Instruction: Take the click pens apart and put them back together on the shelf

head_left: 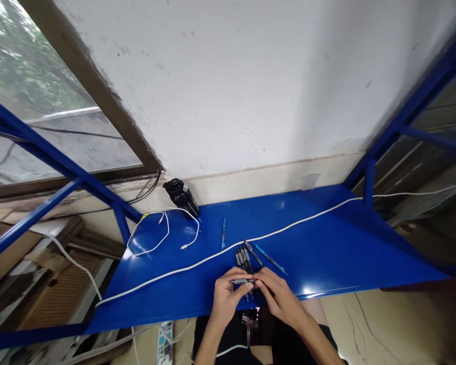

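Observation:
A grey and black pen (240, 281) lies crosswise between my hands near the front edge of the blue table. My left hand (228, 291) grips its barrel, thumb beneath. At the right end of the pen, my right hand (275, 291) pinches with thumb and fingertips; the exact contact is partly hidden. Just beyond my hands lie several grey and black pens (243, 257) side by side, their lower parts covered by my fingers. To their right rests a blue pen (269, 259), and farther back left another blue pen (223, 233).
A white cable (289, 226) runs across the blue table (334, 248). A black bottle (181, 197) stands at the back left beside a looped white charging cable (148, 252). Blue metal frame bars (368, 182) rise at both sides. A power strip (165, 342) lies below.

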The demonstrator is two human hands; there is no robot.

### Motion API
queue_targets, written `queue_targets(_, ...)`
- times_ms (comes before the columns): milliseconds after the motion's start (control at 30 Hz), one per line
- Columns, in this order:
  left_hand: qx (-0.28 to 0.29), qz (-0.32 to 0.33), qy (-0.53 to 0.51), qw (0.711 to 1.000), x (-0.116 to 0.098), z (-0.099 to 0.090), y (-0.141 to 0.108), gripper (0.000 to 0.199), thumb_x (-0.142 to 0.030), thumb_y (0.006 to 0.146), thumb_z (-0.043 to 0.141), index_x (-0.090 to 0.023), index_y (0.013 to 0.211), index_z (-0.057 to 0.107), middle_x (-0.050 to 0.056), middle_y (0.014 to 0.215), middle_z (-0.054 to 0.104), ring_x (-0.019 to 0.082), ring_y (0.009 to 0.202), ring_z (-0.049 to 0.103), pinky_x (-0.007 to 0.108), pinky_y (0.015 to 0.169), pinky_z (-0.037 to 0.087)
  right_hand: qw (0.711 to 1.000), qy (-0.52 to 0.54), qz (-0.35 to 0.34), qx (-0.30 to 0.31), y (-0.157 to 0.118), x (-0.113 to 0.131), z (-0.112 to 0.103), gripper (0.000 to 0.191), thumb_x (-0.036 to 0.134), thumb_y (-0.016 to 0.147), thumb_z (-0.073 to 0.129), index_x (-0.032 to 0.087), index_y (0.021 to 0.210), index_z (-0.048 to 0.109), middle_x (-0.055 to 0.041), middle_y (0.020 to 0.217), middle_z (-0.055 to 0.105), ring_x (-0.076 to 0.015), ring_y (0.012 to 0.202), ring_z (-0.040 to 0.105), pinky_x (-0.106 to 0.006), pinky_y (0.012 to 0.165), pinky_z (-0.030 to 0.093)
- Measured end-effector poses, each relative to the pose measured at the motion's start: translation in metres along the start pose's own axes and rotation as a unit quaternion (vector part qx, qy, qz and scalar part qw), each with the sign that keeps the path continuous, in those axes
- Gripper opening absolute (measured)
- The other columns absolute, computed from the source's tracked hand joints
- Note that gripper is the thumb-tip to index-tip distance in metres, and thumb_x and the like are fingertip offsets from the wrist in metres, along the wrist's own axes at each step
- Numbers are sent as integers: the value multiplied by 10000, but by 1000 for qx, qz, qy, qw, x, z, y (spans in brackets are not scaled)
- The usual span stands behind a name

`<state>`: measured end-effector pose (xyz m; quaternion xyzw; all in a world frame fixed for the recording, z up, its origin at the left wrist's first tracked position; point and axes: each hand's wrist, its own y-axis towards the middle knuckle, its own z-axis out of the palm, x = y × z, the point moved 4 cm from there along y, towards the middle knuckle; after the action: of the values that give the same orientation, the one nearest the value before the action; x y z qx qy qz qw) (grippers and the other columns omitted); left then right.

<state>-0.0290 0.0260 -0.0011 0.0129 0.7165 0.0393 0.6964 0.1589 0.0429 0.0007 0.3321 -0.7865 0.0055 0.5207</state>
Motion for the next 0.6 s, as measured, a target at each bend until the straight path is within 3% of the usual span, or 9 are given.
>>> queue_targets(133,5,-2,-1,1000,-2,1,0,229,-416,888,892,-203,968,919,126,983,813,274,906,780,361,833,640,999,19,21,-21,-1,-3,-1,164,298,1159,483,240,1197,631,-76,1066,694,-227,969,690,-347,892,579)
queue_targets(233,6,-3,2,1000,-3,1,0,239,-427,881,898,-201,954,919,130,973,813,276,896,779,358,812,643,1000,23,3,5,0,1,1,233,266,1174,421,250,1118,646,-65,1012,702,-230,966,679,-352,889,560)
queue_targets(433,10,-6,3,1000,-3,1,1,262,-445,894,884,-201,981,919,137,994,811,284,917,776,371,832,646,999,8,9,-34,1,2,-2,171,308,1139,523,245,1259,627,-95,1100,705,-250,1007,702,-363,898,593)
queue_targets(533,7,-7,4,1000,-3,0,1,258,-441,895,882,-199,978,919,130,989,807,275,908,774,360,822,642,1000,18,-5,-12,0,1,-1,241,279,1163,447,255,1216,680,-82,1039,711,-240,971,713,-352,883,601)
queue_targets(600,9,-8,2,1000,-3,1,0,253,-436,894,884,-200,979,918,126,988,805,273,909,773,358,825,640,1000,4,-1,-5,-2,-1,0,268,285,1163,455,264,1297,686,-88,1064,725,-253,1011,720,-359,896,606)
